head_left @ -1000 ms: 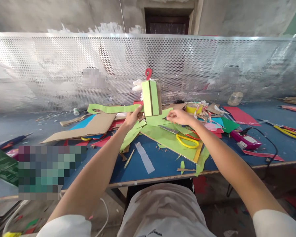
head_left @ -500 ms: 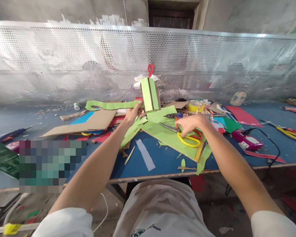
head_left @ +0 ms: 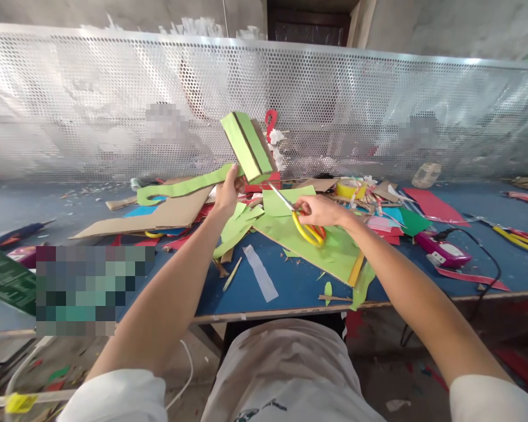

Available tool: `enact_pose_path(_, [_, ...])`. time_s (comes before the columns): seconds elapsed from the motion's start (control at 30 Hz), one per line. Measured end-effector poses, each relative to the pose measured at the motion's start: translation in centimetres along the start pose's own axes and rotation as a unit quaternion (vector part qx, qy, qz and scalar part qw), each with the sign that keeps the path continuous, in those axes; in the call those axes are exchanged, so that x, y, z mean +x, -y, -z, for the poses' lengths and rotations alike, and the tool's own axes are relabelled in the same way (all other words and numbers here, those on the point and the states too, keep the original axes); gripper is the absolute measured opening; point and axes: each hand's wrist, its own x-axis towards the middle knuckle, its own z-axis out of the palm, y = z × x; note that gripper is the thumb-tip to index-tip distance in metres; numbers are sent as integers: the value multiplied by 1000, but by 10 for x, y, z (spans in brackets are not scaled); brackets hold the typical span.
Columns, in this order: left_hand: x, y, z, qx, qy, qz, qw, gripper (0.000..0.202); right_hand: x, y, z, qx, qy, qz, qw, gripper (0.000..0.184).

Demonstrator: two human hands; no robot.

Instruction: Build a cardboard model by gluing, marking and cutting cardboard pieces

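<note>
My left hand (head_left: 229,189) is closed on a green paper-covered cardboard piece (head_left: 250,145). This piece has a boxy, dark-striped block at its upper right and a long green strip with a hooked end reaching left. In my right hand (head_left: 319,209) are scissors (head_left: 308,230) with yellow and orange handles, their blades pointing up and left toward the block's lower corner. Whether the blades touch it I cannot tell. Under the scissors lies a large green-covered cardboard sheet (head_left: 317,249). A smaller green paper (head_left: 286,199) overlaps its far edge.
Behind the block stands a red hooked piece (head_left: 271,120) with white tufts. Brown cardboard (head_left: 180,211) lies left; yellow tape (head_left: 351,189), a pink corded device (head_left: 443,251) and yellow-handled pliers (head_left: 517,237) lie right. A perforated metal panel (head_left: 356,117) borders the table's back.
My left hand has lifted the green piece up and left, tilting its block. My right hand has picked the scissors up off the sheet and moved them left toward the block.
</note>
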Motion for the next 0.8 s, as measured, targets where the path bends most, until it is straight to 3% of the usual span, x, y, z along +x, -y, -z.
enact_pose_path(0.13, [4,0,-1,-72,-43,-35,996,67,5,-18,-3,202,-61,26,977,27])
enact_pose_path(0.33, [8,2,2,-108,-37,-27,993,70,3,-24,-10,350,-19,-17,937,47])
enact_pose_path(0.5, [4,1,-2,-112,-27,-20,993,67,5,-7,-15,505,-30,-29,862,51])
enact_pose_path(0.67, [1,-1,-1,-95,-1,6,995,65,7,3,-18,574,-20,8,819,58])
enact_pose_path(0.8, [1,1,2,-100,9,25,995,63,6,3,-22,570,-42,49,819,72])
